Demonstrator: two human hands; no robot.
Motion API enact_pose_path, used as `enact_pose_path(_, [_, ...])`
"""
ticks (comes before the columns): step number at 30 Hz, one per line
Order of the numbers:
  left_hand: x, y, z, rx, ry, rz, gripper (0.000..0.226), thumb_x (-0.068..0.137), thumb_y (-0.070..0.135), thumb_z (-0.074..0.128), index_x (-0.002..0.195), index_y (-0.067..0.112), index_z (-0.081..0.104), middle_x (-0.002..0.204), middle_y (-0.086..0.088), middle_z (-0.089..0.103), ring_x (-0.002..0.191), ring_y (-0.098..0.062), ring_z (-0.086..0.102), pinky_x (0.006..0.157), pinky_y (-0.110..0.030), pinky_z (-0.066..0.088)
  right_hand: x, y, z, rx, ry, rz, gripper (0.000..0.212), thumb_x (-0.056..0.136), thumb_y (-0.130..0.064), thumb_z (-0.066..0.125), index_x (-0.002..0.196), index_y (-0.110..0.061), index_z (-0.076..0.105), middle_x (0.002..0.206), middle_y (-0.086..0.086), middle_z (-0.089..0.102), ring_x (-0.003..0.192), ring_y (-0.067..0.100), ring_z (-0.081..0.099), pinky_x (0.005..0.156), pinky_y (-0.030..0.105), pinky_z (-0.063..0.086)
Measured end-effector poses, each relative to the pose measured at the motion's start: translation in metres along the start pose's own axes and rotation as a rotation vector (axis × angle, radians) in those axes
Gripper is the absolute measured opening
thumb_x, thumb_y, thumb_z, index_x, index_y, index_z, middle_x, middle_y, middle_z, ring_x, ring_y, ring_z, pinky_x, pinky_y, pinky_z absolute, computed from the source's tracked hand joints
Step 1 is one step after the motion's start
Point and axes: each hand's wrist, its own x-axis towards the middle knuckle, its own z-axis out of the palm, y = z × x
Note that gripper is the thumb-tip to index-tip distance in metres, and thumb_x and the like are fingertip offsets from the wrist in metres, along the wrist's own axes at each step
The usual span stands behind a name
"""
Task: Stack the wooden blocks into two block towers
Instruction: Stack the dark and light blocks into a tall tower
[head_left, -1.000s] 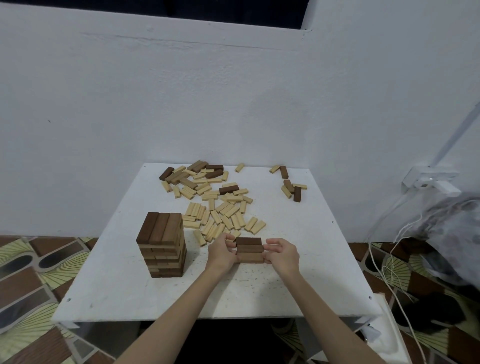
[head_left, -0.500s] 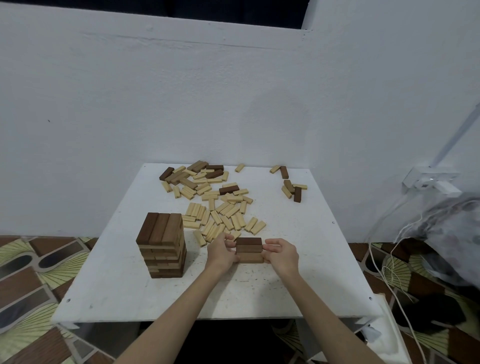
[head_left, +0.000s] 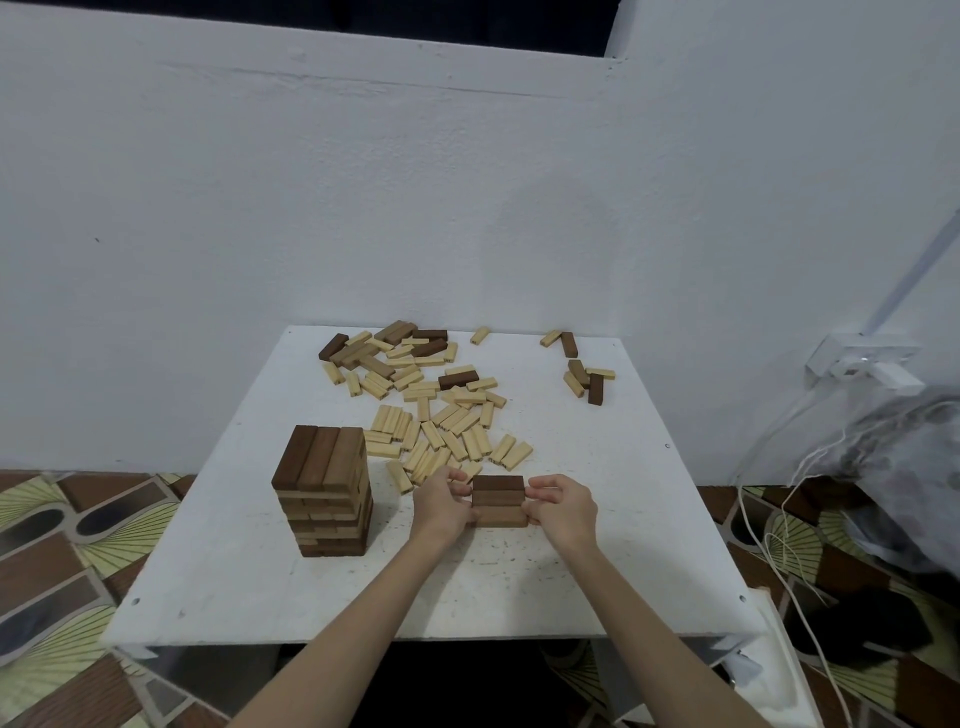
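A tall tower of dark brown blocks stands on the left part of the white table. To its right lies a row of three brown blocks, side by side on the tabletop. My left hand grips the left ends of that row and my right hand grips the right ends, fingers curled over the block ends. Behind them lies a scatter of pale wooden blocks, with a few dark ones mixed in.
A small group of loose blocks sits at the table's far right. A white wall rises right behind the table. A wall socket, white cables and a bag are to the right, over patterned floor.
Both hands stay on the ends of the three-block row; hands and row have barely shifted. The tall tower and loose blocks have not moved.
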Motion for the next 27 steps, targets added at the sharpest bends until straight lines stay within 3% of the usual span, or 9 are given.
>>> enact_pose_path(4, [-0.0010, 0.0012, 0.0007, 0.023, -0.002, 0.009, 0.038, 0.074, -0.009, 0.069, 0.102, 0.011, 0.053, 0.094, -0.005, 0.060, 0.084, -0.017, 0.056, 0.072, -0.023, 0.046, 0.0014, 0.0001, 0.0010, -0.004, -0.012, -0.007, 0.031, 0.074, 0.007, 0.068, 0.081, -0.023, 0.064, 0.084, -0.003, 0.070, 0.086, 0.018, 0.068, 0.079, 0.039, 0.058])
enact_pose_path(8, [-0.0018, 0.0028, 0.0008, 0.018, 0.000, 0.006, 0.037, 0.076, -0.011, 0.066, 0.106, 0.008, 0.054, 0.092, -0.005, 0.060, 0.084, -0.017, 0.057, 0.061, -0.019, 0.045, 0.0021, 0.0019, 0.0007, 0.000, -0.011, -0.009, 0.032, 0.073, 0.007, 0.070, 0.079, -0.024, 0.064, 0.084, -0.002, 0.070, 0.085, 0.018, 0.068, 0.081, 0.041, 0.058])
enact_pose_path(17, [-0.0047, 0.0031, -0.0004, -0.020, 0.001, 0.011, 0.036, 0.077, -0.011, 0.066, 0.104, 0.009, 0.053, 0.091, -0.004, 0.060, 0.084, -0.018, 0.058, 0.054, -0.012, 0.042, 0.0041, 0.0055, 0.0010, 0.016, -0.009, 0.000, 0.031, 0.071, 0.006, 0.074, 0.077, -0.024, 0.065, 0.083, -0.002, 0.071, 0.084, 0.018, 0.069, 0.081, 0.042, 0.058])
enact_pose_path(27, [-0.0011, 0.0013, -0.0011, -0.020, -0.007, -0.003, 0.037, 0.075, -0.011, 0.069, 0.100, 0.011, 0.052, 0.093, -0.006, 0.060, 0.075, -0.016, 0.053, 0.057, -0.014, 0.044, 0.0063, 0.0028, -0.0017, 0.012, -0.037, 0.007, 0.032, 0.070, 0.008, 0.074, 0.087, -0.018, 0.065, 0.086, -0.001, 0.069, 0.083, 0.020, 0.068, 0.077, 0.042, 0.059])
